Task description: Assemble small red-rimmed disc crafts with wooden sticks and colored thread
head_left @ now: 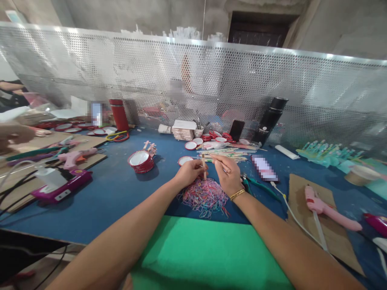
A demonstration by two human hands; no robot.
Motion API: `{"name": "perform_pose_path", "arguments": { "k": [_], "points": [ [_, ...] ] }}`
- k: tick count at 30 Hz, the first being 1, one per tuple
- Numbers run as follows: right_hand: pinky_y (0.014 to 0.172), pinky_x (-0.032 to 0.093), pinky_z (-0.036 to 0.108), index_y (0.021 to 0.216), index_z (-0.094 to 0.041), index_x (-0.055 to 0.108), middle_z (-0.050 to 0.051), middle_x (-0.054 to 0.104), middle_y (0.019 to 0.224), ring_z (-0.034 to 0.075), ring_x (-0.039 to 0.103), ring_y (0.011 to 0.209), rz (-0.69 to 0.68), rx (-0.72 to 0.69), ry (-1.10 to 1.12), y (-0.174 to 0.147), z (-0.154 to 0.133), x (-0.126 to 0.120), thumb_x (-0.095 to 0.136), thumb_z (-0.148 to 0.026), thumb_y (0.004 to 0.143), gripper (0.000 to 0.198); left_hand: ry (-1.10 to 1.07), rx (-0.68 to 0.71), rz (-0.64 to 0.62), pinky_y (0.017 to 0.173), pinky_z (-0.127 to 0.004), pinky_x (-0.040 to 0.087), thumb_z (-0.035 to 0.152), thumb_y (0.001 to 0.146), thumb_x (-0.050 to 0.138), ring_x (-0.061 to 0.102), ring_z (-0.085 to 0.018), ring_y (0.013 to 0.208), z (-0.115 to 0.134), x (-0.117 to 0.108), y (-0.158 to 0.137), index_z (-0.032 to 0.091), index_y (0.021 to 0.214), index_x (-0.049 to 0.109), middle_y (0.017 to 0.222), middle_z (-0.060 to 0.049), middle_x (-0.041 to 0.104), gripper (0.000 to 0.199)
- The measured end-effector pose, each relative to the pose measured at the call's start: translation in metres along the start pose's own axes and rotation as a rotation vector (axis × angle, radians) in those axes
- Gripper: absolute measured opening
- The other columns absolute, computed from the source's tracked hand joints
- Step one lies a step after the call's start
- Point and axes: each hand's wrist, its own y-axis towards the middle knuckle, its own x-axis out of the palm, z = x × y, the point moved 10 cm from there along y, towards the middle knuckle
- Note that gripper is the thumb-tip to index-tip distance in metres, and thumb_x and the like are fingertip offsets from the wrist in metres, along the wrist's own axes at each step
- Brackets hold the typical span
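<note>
My left hand pinches a flat wooden stick, held upright above a tangled heap of colourful strings. To its right, my right hand is closed around a thin, pale brown, pen-like stick that slants toward the wooden stick. What its tip is like is too small to tell. Just beyond both hands lie several long thin sticks and a small red-rimmed white disc. Beside my right wrist are teal-handled pliers.
Stacked red-rimmed drums stand left. A pink glue gun lies on cardboard at right, near a phone with a cable. Black and red flasks stand against the perforated metal screen. Another person's hand is at far left.
</note>
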Motion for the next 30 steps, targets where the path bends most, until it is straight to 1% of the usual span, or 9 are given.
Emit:
{"name": "perform_pose_path", "arguments": {
  "k": [5,9,11,13,16,22,26,30],
  "points": [
    [0.094,0.048,0.039,0.102,-0.027,0.072,0.002,0.075,0.097,0.021,0.066,0.096,0.003,0.008,0.011,-0.001,-0.001,-0.001,0.052,-0.027,0.093,0.023,-0.021,-0.014,-0.003,0.055,-0.025,0.047,0.048,0.065,0.077,0.062,-0.014,0.057,-0.002,0.0,-0.001,0.016,0.08,0.061,0.065,0.0,0.067,0.039],
    [0.091,0.049,0.039,0.104,-0.027,0.07,0.003,0.074,0.101,0.022,0.067,0.098,-0.014,0.039,0.02,-0.002,0.001,0.004,0.051,-0.028,0.092,0.023,0.005,-0.018,-0.003,0.054,-0.025,0.047,0.05,0.064,0.077,0.061,-0.014,0.055,-0.001,0.0,-0.002,0.016,0.083,0.061,0.064,0.001,0.065,0.042],
    [0.09,0.049,0.038,0.104,-0.026,0.069,0.003,0.074,0.101,0.022,0.067,0.096,-0.007,0.06,0.019,-0.003,0.003,0.005,0.053,-0.028,0.091,0.021,0.016,-0.007,-0.012,0.054,-0.025,0.046,0.051,0.064,0.077,0.059,-0.013,0.053,0.001,0.001,-0.002,0.016,0.082,0.06,0.061,0.001,0.064,0.042],
    [0.089,0.049,0.039,0.1,-0.026,0.069,0.002,0.074,0.095,0.022,0.067,0.093,0.001,0.067,0.003,-0.004,0.003,0.005,0.054,-0.028,0.09,0.018,0.026,0.011,-0.029,0.053,-0.025,0.045,0.051,0.066,0.076,0.057,-0.013,0.052,0.003,0.003,-0.003,0.016,0.079,0.06,0.059,0.002,0.063,0.041],
    [0.089,0.048,0.039,0.095,-0.026,0.069,0.002,0.075,0.091,0.022,0.066,0.092,-0.004,0.052,-0.021,-0.004,0.0,0.004,0.054,-0.027,0.09,0.016,0.043,0.031,-0.042,0.053,-0.024,0.044,0.052,0.067,0.074,0.056,-0.012,0.052,0.007,0.004,-0.004,0.016,0.076,0.06,0.059,0.001,0.062,0.04],
    [0.09,0.046,0.039,0.095,-0.026,0.069,0.002,0.075,0.093,0.022,0.066,0.093,-0.043,0.001,-0.048,-0.001,-0.005,0.008,0.051,-0.027,0.092,0.018,0.055,0.02,-0.019,0.053,-0.023,0.043,0.052,0.063,0.076,0.055,-0.011,0.052,0.007,0.003,-0.003,0.016,0.069,0.059,0.059,0.002,0.062,0.041],
    [0.09,0.047,0.039,0.093,-0.026,0.069,0.002,0.075,0.091,0.022,0.066,0.093,-0.02,0.032,-0.07,-0.001,0.002,0.004,0.052,-0.028,0.092,0.017,0.041,0.015,-0.006,0.056,-0.026,0.047,0.051,0.063,0.076,0.059,-0.014,0.055,-0.001,0.001,0.0,0.015,0.076,0.063,0.063,-0.001,0.066,0.041],
    [0.09,0.048,0.039,0.094,-0.026,0.068,0.002,0.075,0.092,0.022,0.066,0.094,-0.018,0.047,-0.029,-0.003,0.004,0.003,0.051,-0.03,0.093,0.018,0.054,0.04,-0.009,0.057,-0.026,0.048,0.051,0.066,0.074,0.061,-0.015,0.058,-0.003,0.0,0.002,0.015,0.079,0.064,0.066,-0.002,0.067,0.039]
  ]
}}
